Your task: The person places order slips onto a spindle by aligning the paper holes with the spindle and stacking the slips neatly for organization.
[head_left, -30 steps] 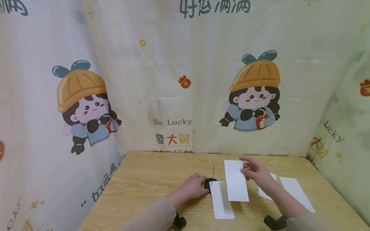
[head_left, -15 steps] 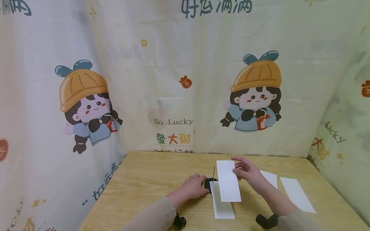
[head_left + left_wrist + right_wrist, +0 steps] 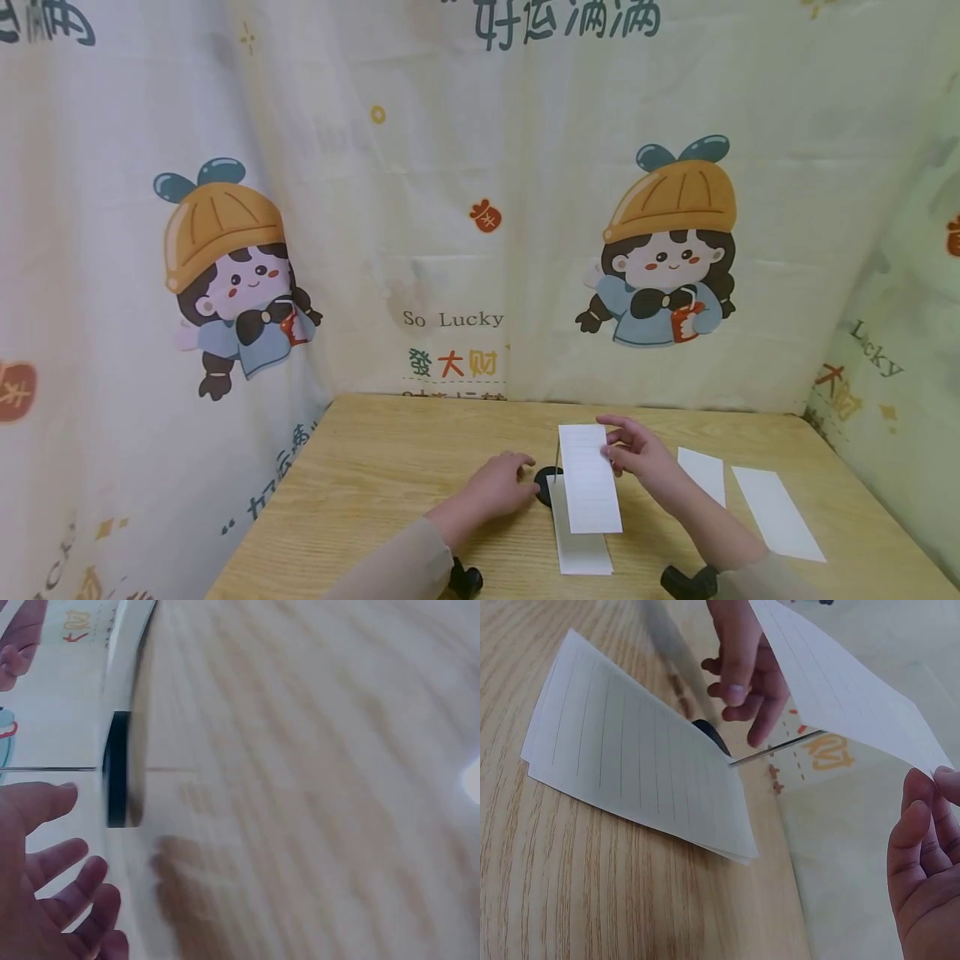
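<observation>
My right hand [image 3: 637,457] pinches a lined white paper sheet [image 3: 589,492] by its right edge, with the sheet raised beside and partly in front of a paper spike's thin metal rod [image 3: 776,747]. The spike's round black base [image 3: 545,490] stands on the table. Several lined sheets [image 3: 634,750] lie stacked at the foot of the rod, which passes up through their end. Just left of the base is my left hand [image 3: 501,487]; in the left wrist view its loosely bent fingers [image 3: 90,881] hold nothing and stand apart from the base.
Two more white sheets lie to the right on the wooden table [image 3: 390,467]: one [image 3: 705,473] partly behind the right forearm, another [image 3: 778,512] farther right. A printed curtain [image 3: 450,167] hangs along the table's back edge.
My right hand has carried the sheet leftward until it overlaps the stacked sheets and partly covers the rod. The left hand stays beside the base, its fingers slightly more spread.
</observation>
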A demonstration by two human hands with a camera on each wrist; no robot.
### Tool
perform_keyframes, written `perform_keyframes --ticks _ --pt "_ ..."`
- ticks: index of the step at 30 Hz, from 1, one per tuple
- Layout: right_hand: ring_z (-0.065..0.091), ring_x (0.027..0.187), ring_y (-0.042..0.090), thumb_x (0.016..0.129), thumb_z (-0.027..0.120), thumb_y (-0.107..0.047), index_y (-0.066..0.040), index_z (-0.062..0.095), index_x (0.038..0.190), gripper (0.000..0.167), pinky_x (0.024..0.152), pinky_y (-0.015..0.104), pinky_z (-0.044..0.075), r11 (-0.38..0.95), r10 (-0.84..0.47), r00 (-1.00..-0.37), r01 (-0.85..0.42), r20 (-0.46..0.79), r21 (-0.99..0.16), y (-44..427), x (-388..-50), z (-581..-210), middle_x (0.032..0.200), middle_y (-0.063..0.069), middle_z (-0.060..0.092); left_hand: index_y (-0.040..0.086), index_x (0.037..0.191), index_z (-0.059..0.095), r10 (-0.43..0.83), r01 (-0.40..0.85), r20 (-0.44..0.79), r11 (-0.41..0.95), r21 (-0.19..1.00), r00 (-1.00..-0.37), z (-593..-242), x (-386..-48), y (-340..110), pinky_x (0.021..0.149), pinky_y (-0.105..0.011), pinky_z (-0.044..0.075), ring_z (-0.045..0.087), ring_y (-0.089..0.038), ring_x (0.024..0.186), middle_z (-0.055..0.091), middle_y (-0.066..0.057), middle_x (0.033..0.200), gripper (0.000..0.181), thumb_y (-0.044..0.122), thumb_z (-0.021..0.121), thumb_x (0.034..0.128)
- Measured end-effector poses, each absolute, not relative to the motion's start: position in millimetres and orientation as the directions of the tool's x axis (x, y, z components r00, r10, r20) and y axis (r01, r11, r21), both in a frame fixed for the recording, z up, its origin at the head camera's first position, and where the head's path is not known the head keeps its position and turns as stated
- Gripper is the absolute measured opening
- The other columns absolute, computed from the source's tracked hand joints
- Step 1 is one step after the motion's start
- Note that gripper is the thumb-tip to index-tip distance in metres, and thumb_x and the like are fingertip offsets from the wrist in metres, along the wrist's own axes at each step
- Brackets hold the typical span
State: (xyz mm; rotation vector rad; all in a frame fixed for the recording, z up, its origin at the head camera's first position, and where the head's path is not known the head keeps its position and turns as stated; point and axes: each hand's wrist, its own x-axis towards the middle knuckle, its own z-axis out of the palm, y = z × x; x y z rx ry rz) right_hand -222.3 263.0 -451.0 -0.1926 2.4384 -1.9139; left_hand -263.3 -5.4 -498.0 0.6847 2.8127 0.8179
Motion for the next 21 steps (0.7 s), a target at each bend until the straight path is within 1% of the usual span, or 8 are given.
perform_keyframes --ticks 5,8,11,15,21 --pt "0.057 0.083 0.023 0.096 0.065 -0.013 -0.009 0.043 0.145 0.054 0.073 0.036 0.053 0.237 -0.119 -0.992 -0.077 0.050 -0.968 261 -222 -452 0.109 0.015 0.056 0.020 0.124 0.066 0.390 0.332 0.050 0.700 0.632 -0.919 -488 -266 -3 0.070 -0.032 0.047 0.054 -0.011 0.082 0.059 0.008 0.098 0.032 0.036 0.066 0.0956" --pt "0.057 0.083 0.023 0.096 0.065 -0.013 -0.009 0.044 0.145 0.053 0.073 0.036 0.053 0.236 -0.117 -0.992 -0.074 0.047 -0.969 260 -221 -451 0.110 0.015 0.056 0.021 0.120 0.068 0.366 0.325 0.093 0.646 0.691 -0.926 -478 -265 1 0.067 -0.030 0.045 0.053 -0.010 0.080 0.058 0.012 0.095 0.029 0.039 0.062 0.0975" --pt "0.057 0.083 0.023 0.096 0.066 -0.012 -0.009 0.045 0.144 0.053 0.072 0.036 0.053 0.233 -0.110 -0.993 -0.067 0.042 -0.970 258 -220 -449 0.109 0.016 0.056 0.022 0.115 0.069 0.354 0.326 0.129 0.581 0.746 -0.926 -468 -263 6 0.069 -0.030 0.045 0.053 -0.009 0.082 0.058 0.014 0.093 0.028 0.041 0.059 0.0987" --pt "0.057 0.083 0.023 0.096 0.066 -0.012 -0.009 0.045 0.144 0.053 0.072 0.036 0.053 0.234 -0.110 -0.993 -0.065 0.039 -0.970 258 -219 -449 0.109 0.016 0.056 0.025 0.111 0.070 0.332 0.309 0.146 0.516 0.799 -0.932 -458 -261 12 0.073 -0.032 0.046 0.054 -0.009 0.086 0.059 0.015 0.094 0.026 0.045 0.057 0.0990" --pt "0.058 0.083 0.023 0.095 0.067 -0.015 -0.009 0.047 0.143 0.053 0.074 0.038 0.054 0.236 -0.109 -0.993 -0.072 0.047 -0.969 257 -220 -449 0.110 0.016 0.057 0.025 0.109 0.070 0.317 0.286 0.144 0.467 0.836 -0.937 -448 -261 23 0.070 -0.031 0.047 0.055 -0.010 0.084 0.060 0.014 0.092 0.028 0.048 0.060 0.0967"
